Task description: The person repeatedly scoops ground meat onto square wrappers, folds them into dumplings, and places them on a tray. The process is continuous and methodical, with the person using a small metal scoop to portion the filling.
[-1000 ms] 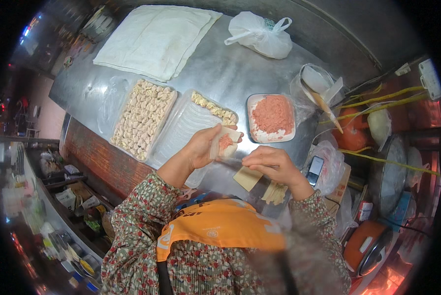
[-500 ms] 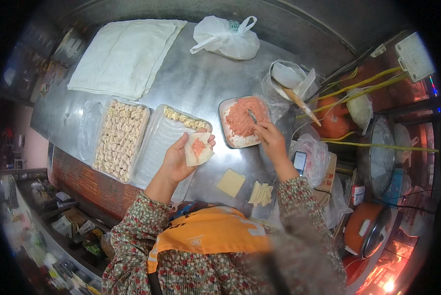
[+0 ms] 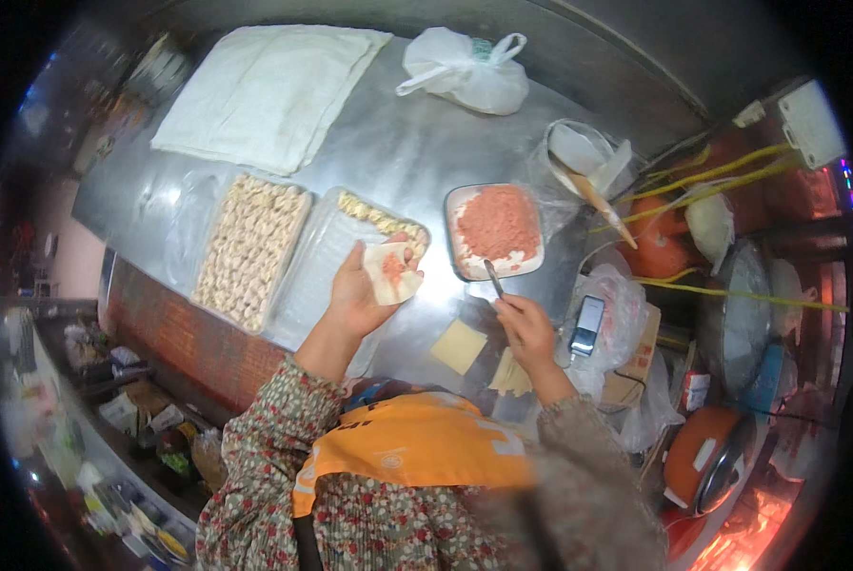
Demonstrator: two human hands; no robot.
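Note:
A square dumpling wrapper [image 3: 377, 288] with pink minced filling smeared on its middle lies in my left hand [image 3: 352, 303], whose fingers curl around it from below. My right hand [image 3: 529, 335] pinches a thin metal utensil [image 3: 494, 279]; its tip touches the near edge of the minced meat [image 3: 498, 217], and its exact kind is unclear. The meat sits in a white square bowl [image 3: 533, 262]. Below the bowl lie a stack of square wrappers [image 3: 459, 346] and a second pile of wrappers [image 3: 510, 375], partly behind my right wrist.
To the left, a tray is packed with folded dumplings [image 3: 253, 249]; beside it a clear tray [image 3: 324, 259] holds some at its far end. A white cloth [image 3: 265, 95] and tied plastic bag [image 3: 469, 76] lie at the back. A phone [image 3: 587, 324] and orange pot [image 3: 698, 457] are right.
My right hand has drawn the utensil from the middle of the meat toward the bowl's near edge. My left hand still holds the filled wrapper. The whole view has shifted slightly.

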